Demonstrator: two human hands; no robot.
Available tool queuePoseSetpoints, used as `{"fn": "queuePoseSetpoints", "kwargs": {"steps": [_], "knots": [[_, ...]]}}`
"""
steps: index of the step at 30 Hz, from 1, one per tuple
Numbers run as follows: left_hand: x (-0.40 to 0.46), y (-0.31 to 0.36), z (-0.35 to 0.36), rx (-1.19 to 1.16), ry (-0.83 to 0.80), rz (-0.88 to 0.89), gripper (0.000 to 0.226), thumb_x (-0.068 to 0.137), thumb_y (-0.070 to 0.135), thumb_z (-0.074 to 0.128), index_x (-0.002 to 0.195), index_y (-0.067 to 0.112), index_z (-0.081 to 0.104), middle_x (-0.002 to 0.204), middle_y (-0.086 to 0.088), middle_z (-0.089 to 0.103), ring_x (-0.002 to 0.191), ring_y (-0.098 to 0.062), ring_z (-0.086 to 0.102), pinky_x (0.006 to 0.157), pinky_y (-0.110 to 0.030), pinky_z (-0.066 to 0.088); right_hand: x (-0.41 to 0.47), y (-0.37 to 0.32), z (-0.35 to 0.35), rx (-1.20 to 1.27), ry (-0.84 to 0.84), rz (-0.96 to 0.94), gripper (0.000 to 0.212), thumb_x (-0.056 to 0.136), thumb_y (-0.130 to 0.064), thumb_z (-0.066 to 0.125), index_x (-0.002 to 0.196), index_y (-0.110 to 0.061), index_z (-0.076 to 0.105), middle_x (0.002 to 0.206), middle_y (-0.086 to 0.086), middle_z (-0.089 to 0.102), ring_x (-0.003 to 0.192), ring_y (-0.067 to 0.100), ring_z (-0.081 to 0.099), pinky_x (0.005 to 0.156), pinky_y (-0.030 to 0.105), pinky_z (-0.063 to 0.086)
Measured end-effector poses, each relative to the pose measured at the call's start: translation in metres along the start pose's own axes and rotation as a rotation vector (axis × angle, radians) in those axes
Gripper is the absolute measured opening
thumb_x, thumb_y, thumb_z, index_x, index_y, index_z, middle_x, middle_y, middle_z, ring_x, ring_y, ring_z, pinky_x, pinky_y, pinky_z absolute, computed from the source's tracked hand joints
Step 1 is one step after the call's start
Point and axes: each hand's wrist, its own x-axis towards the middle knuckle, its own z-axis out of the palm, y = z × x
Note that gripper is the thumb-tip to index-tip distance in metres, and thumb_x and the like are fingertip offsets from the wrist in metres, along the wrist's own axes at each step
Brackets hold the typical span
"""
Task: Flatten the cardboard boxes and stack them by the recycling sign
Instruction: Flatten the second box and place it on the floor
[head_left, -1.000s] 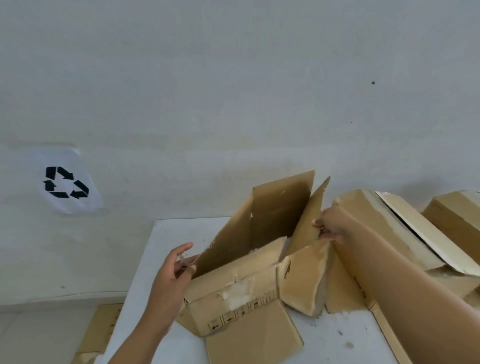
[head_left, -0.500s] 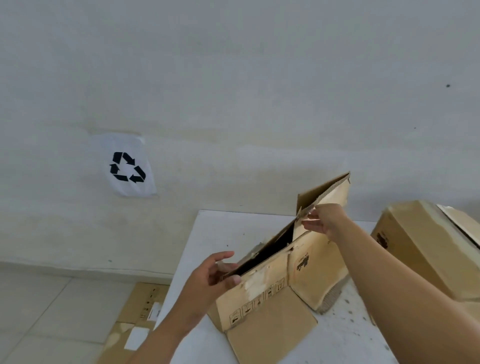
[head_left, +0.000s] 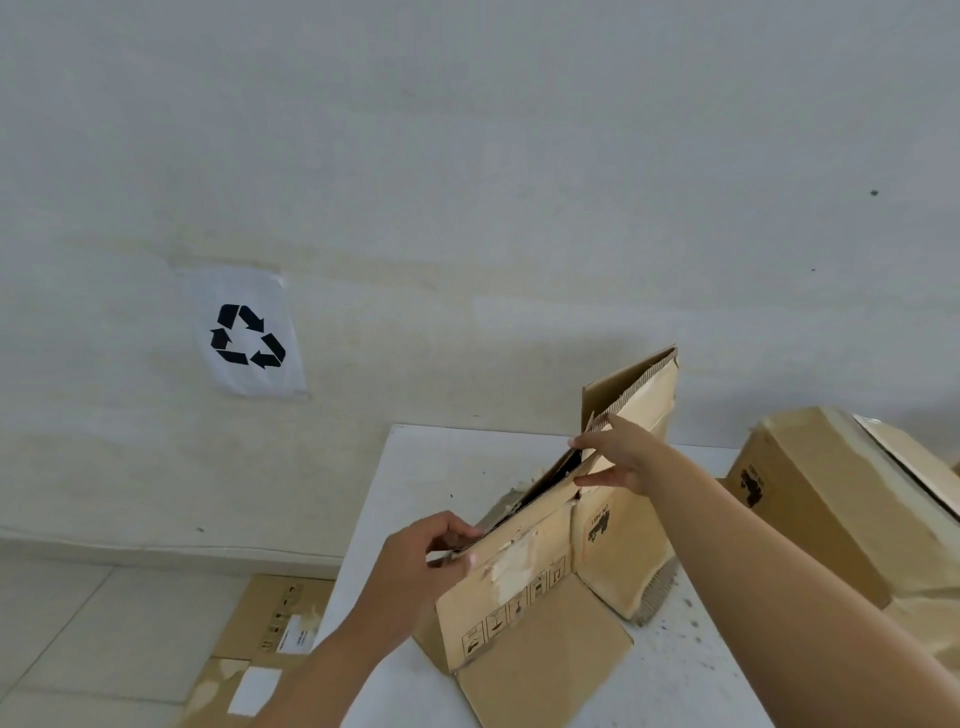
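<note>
A brown cardboard box (head_left: 524, 587), squeezed almost flat, stands on edge on the white table (head_left: 447, 467). Its flaps splay out at the bottom and one flap rises at the far end. My left hand (head_left: 426, 561) pinches the near top corner of the box. My right hand (head_left: 618, 457) grips the top edge further back, thumb on the near face. The recycling sign (head_left: 247, 335), a white sheet with black arrows, hangs on the wall to the left.
A second, unflattened cardboard box (head_left: 831, 499) sits on the table at the right. Flattened cardboard (head_left: 270, 629) lies on the tiled floor below the sign, left of the table. The table's left edge runs close to my left forearm.
The open box has been pressed nearly flat between my hands. My left hand went from open beside the box to pinching its corner. The view swung left, bringing the sign nearer the centre.
</note>
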Motion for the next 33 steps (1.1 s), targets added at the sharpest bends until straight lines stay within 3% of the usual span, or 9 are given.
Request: {"fn": "queuePoseSetpoints", "kwargs": {"steps": [5, 8, 14, 18, 21, 23, 26, 30, 33], "knots": [[0.006, -0.002, -0.005, 0.02, -0.063, -0.007, 0.021, 0.08, 0.006, 0.066, 0.085, 0.026, 0.068, 0.083, 0.012, 0.067, 0.084, -0.006, 0.063, 0.073, -0.019, 0.05, -0.008, -0.007, 0.017, -0.105, 0.109, -0.047, 0.059, 0.083, 0.004, 0.066, 0.134, 0.005, 0.037, 0.139, 0.018, 0.04, 0.107, 0.041, 0.058, 0.073, 0.043, 0.058], [0.006, -0.005, -0.008, 0.024, -0.064, 0.002, 0.024, 0.08, 0.006, 0.067, 0.087, 0.028, 0.067, 0.082, 0.013, 0.066, 0.085, -0.006, 0.061, 0.074, -0.019, 0.052, -0.008, -0.007, 0.023, -0.143, 0.175, -0.02, 0.02, 0.083, 0.009, 0.063, 0.098, 0.005, 0.05, 0.106, 0.014, 0.048, 0.087, 0.042, 0.067, 0.079, 0.046, 0.058], [-0.003, -0.008, -0.009, -0.183, 0.028, 0.04, 0.051, 0.075, 0.004, 0.073, 0.113, 0.033, 0.054, 0.084, 0.001, 0.065, 0.085, -0.011, 0.065, 0.077, -0.021, 0.052, -0.004, -0.009, 0.032, -0.13, 0.362, -0.012, 0.019, 0.083, 0.008, 0.06, 0.076, 0.0, 0.045, 0.068, 0.015, 0.05, 0.071, 0.039, 0.07, 0.081, 0.044, 0.059], [-0.001, -0.008, -0.022, -0.123, 0.118, 0.112, 0.037, 0.075, 0.005, 0.074, 0.1, 0.03, 0.063, 0.084, 0.011, 0.067, 0.083, -0.007, 0.065, 0.075, -0.019, 0.05, -0.01, -0.029, 0.034, -0.036, 0.364, -0.067, 0.014, 0.08, 0.013, 0.058, 0.084, 0.002, 0.05, 0.073, 0.013, 0.048, 0.063, 0.037, 0.067, 0.081, 0.045, 0.058], [0.005, -0.01, -0.036, -0.016, 0.154, 0.148, 0.031, 0.079, 0.005, 0.07, 0.082, 0.036, 0.068, 0.087, 0.022, 0.068, 0.085, 0.0, 0.065, 0.073, -0.012, 0.048, -0.017, -0.052, 0.032, 0.084, 0.325, -0.119, 0.036, 0.075, 0.019, 0.056, 0.11, 0.007, 0.054, 0.091, 0.017, 0.054, 0.053, 0.033, 0.061, 0.069, 0.045, 0.06], [0.008, -0.013, -0.048, 0.007, 0.171, 0.165, 0.035, 0.08, 0.006, 0.069, 0.086, 0.04, 0.068, 0.09, 0.021, 0.069, 0.086, -0.001, 0.066, 0.074, -0.015, 0.052, -0.024, -0.066, 0.03, 0.15, 0.283, -0.159, 0.039, 0.073, 0.023, 0.053, 0.108, 0.007, 0.055, 0.105, 0.019, 0.056, 0.054, 0.032, 0.06, 0.051, 0.042, 0.059], [0.01, -0.015, -0.059, 0.021, 0.199, 0.172, 0.033, 0.081, 0.007, 0.07, 0.095, 0.038, 0.068, 0.094, 0.02, 0.07, 0.088, -0.002, 0.067, 0.077, -0.017, 0.053, -0.032, -0.081, 0.026, 0.201, 0.258, -0.216, 0.025, 0.071, 0.027, 0.046, 0.081, 0.005, 0.054, 0.1, 0.019, 0.054, 0.064, 0.036, 0.058, 0.036, 0.038, 0.053], [0.008, -0.032, -0.063, 0.243, 0.172, 0.172, 0.041, 0.083, 0.005, 0.064, 0.113, 0.033, 0.061, 0.095, 0.029, 0.066, 0.093, 0.007, 0.062, 0.079, -0.009, 0.049, -0.037, -0.095, 0.014, 0.277, 0.207, -0.249, 0.03, 0.07, 0.026, 0.043, 0.088, 0.004, 0.054, 0.098, 0.022, 0.058, 0.066, 0.035, 0.061, 0.035, 0.03, 0.051], [-0.001, -0.055, -0.069, 0.391, 0.155, 0.107, 0.043, 0.084, 0.012, 0.062, 0.11, 0.045, 0.055, 0.098, 0.024, 0.062, 0.091, 0.0, 0.064, 0.077, -0.021, 0.054, -0.042, -0.105, 0.001, 0.307, 0.173, -0.276, 0.034, 0.074, 0.024, 0.041, 0.097, 0.003, 0.054, 0.087, 0.021, 0.061, 0.053, 0.029, 0.066, 0.037, 0.028, 0.051]]}}
